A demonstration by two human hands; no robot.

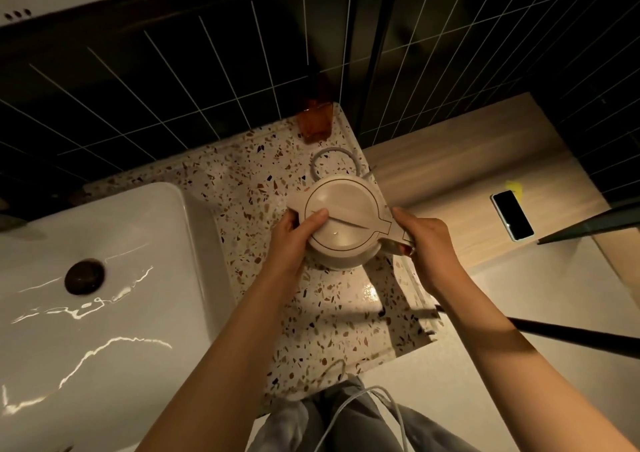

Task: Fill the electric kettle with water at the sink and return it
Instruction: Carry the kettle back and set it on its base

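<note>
Dark tiles with pale grout back a speckled terrazzo counter (263, 188), with a white sink (104, 313) at its left and its dark drain plug (84, 276) in the basin. On the counter, right of the sink, stands the cream electric kettle (343, 223), lid shut. The left hand (294, 240) clasps its left side, thumb lying on the lid; the right hand (429, 243) is wrapped around the handle at the right. Just beyond the kettle a grey cord (334, 160) loops, and farther back stands an amber bottle (316, 122). On the wooden shelf (467, 160) to the right lies a phone (513, 215), screen dark. No writing is legible.
</note>
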